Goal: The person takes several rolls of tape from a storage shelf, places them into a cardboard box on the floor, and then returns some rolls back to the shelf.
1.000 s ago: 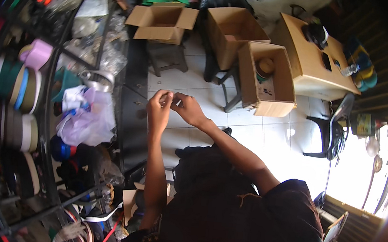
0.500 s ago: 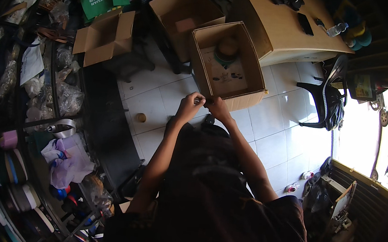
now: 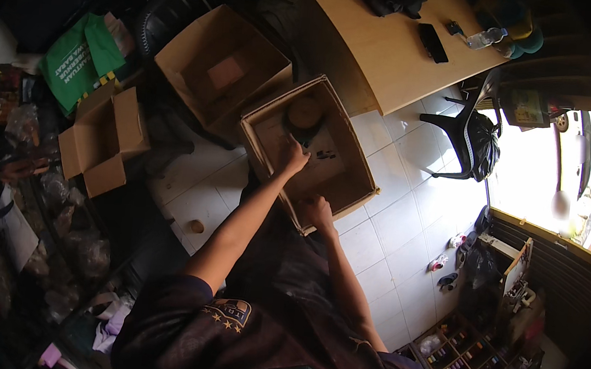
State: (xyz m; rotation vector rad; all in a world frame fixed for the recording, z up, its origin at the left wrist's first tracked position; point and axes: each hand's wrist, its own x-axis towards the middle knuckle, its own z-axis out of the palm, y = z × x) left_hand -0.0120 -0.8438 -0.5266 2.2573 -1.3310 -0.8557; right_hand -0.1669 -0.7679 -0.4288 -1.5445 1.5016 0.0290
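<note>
An uncovered cardboard box (image 3: 362,137) stands in front of me. A round brown thing (image 3: 305,113) lies at its far end, its kind unclear, with small dark marks or pieces on the pale bottom beside it. My left hand (image 3: 296,159) is over the inside of the box, just short of the round thing, fingers bent together. Closer to me, my right hand (image 3: 317,213) is closed by the box's near wall. Whatever either hand pinches is too small or hidden to make out.
Two more uncovered boxes, a large one (image 3: 278,69) and a smaller one (image 3: 95,138), stand to the left. A wooden table (image 3: 385,65) holds a phone (image 3: 433,43) and a bottle (image 3: 487,38). A black chair (image 3: 449,139) stands right. A small ring (image 3: 195,226) lies on the tiles.
My hands, together before the box, have come apart. The left has moved forward into the box, the right over its near end. The view has shifted, and the boxes appear closer to me.
</note>
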